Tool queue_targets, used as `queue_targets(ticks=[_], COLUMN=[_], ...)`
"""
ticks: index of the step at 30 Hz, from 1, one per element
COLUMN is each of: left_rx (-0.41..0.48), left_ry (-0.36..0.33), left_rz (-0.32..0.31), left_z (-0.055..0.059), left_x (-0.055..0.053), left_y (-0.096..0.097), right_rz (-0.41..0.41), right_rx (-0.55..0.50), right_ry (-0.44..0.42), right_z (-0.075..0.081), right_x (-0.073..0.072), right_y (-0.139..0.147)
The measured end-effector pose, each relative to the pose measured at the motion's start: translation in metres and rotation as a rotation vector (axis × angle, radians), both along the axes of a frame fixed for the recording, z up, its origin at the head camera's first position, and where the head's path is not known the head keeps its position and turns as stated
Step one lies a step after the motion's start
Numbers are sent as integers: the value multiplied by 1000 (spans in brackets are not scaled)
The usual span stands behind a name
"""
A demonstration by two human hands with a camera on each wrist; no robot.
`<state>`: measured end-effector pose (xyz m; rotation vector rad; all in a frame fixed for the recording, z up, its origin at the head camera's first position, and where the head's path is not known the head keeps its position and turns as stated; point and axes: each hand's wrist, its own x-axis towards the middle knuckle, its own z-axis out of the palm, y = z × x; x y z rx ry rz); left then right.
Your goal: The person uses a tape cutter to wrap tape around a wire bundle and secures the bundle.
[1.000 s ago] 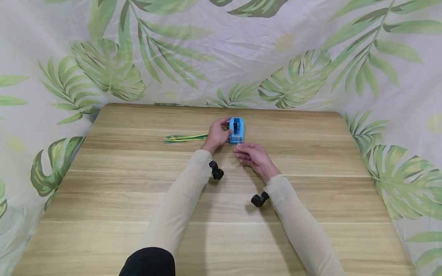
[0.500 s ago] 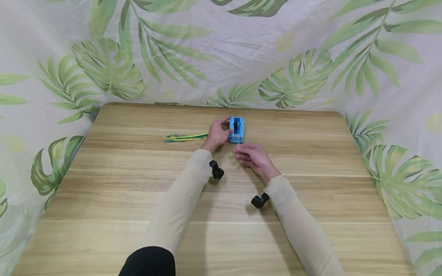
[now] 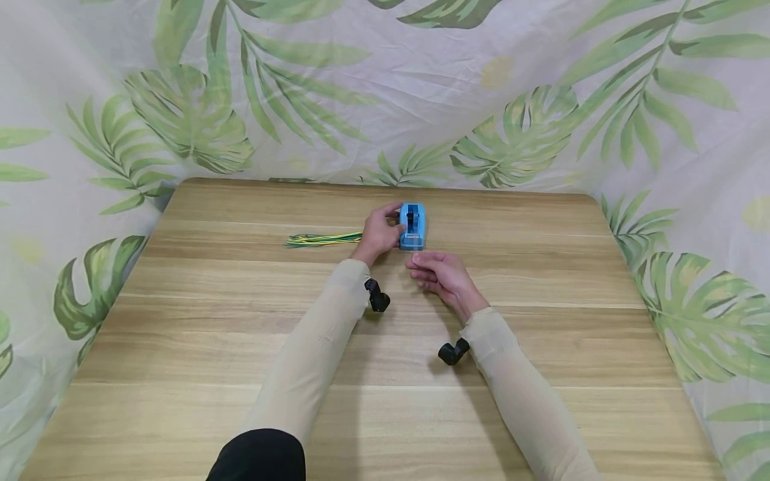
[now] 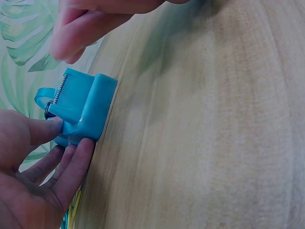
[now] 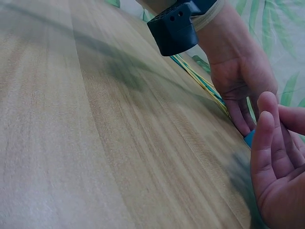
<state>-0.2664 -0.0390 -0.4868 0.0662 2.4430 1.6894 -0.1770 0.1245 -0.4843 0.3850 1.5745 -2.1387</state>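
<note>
A blue tape dispenser (image 3: 412, 227) sits near the far edge of the table, its toothed cutter showing in the left wrist view. My left hand (image 3: 381, 232) grips its left side, thumb against the upper part and fingers lower on its body (image 4: 97, 105). Just in front of the dispenser, my right hand (image 3: 442, 272) pinches thumb to forefinger on the end of a faint strip of clear tape (image 3: 416, 249). In the right wrist view the right hand (image 5: 281, 167) hides most of the dispenser, and the pinched tape cannot be made out.
Green and yellow twist-tie-like strands (image 3: 321, 240) lie in a bundle left of the left hand, partly behind it. The wooden table (image 3: 397, 414) ends at a leaf-patterned cloth (image 3: 421, 87). Each wrist bears a small black camera.
Both hands and the dispenser keep practically the same place. The right hand and wrist have drawn very slightly toward the person.
</note>
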Motion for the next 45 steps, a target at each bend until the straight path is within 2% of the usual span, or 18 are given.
queue_targets(ticks=[19,30,45], left_rx=[3,9,9], left_ry=[-17,10,-4], left_rz=[1,7,8], left_z=[0,0,0], left_x=[-2,-1,0], left_y=[0,0,1], right_rz=[9,8,2], right_rx=[-12,-12,-5], right_ry=[-2,2,-9], right_z=[-2,-2,-3], right_x=[6,9,13], right_y=[-1,-1,-1])
